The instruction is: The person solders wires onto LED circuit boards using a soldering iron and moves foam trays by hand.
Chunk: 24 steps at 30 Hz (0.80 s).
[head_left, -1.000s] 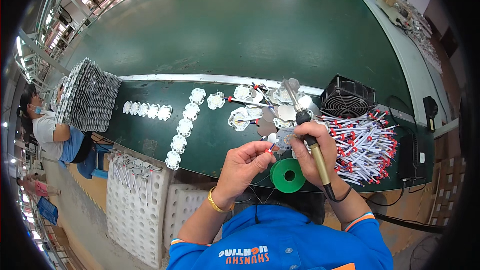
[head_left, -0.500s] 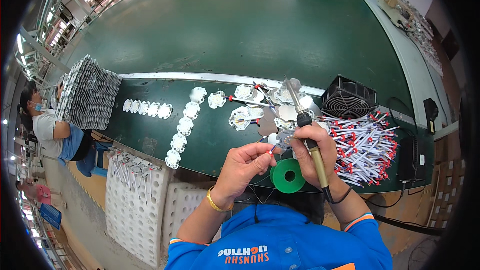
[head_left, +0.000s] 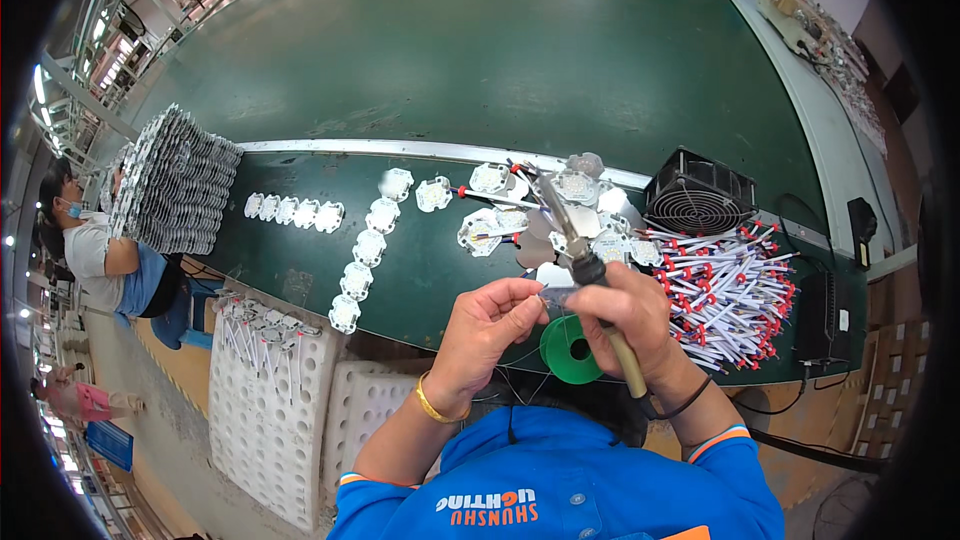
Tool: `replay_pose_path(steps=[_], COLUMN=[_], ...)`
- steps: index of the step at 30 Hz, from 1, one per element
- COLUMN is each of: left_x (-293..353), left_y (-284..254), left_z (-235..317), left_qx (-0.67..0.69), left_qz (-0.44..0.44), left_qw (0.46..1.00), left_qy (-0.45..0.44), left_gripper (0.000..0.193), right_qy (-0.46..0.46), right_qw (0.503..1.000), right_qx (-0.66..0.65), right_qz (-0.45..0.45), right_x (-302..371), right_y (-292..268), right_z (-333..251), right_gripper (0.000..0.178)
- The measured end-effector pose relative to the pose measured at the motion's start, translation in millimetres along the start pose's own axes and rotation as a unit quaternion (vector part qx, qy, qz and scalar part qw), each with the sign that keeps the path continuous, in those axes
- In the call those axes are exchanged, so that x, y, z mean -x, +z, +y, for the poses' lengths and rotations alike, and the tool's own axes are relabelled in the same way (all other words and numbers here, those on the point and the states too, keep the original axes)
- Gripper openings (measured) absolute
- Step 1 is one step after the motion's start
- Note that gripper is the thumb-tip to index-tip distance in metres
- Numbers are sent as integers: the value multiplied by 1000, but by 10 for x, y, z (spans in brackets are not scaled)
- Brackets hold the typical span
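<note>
My right hand (head_left: pixel 640 325) is wrapped round a soldering iron (head_left: pixel 625 355), its metal shaft slanting up and away over the loose parts. Close by, my left hand (head_left: pixel 492 332) is closed in a pinch; what its fingertips hold is too small to make out. Between the two hands shows a pale plate (head_left: pixel 555 280), partly hidden by the fingers and the iron. Just below it stands a green spool (head_left: pixel 568 350) of thin wire, its right side covered by my right hand. Beyond my hands lies a loose heap of silvery round circuit boards (head_left: pixel 578 186), some with wires.
Right of my hand lies a big pile of white wires with red bits (head_left: pixel 730 290), before a black fan (head_left: pixel 698 195). Boards form a line (head_left: pixel 369 248) and a short row (head_left: pixel 295 213). A tall stack of plates (head_left: pixel 175 180) stands left, near a seated person (head_left: pixel 100 250). White foam trays (head_left: pixel 265 410) stand below.
The soldering iron has tilted and its tip has swung left, with my right hand's fingers shifting. The plate between my hands is now more hidden. My left hand has barely moved.
</note>
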<state>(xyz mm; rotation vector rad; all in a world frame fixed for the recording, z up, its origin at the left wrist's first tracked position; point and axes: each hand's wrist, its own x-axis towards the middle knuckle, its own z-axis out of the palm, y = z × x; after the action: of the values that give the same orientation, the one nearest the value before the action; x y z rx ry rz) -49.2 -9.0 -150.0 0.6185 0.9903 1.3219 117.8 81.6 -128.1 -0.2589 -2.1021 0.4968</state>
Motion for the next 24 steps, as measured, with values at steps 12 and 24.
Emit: replay_pose_path(steps=[12,24], left_x=[82,74], left_y=[140,82], left_z=[142,213], left_qx=[-316,-338], left_qz=[88,51], left_qw=[923,928], left_qy=[202,150], left_gripper=[22,18], right_qy=[111,98], right_qw=[991,990], right_qx=[-75,-94], right_qz=[-16,-42], right_x=[-137,-144], right_y=[-74,-79], right_z=[-37,4], right_gripper=[37,35])
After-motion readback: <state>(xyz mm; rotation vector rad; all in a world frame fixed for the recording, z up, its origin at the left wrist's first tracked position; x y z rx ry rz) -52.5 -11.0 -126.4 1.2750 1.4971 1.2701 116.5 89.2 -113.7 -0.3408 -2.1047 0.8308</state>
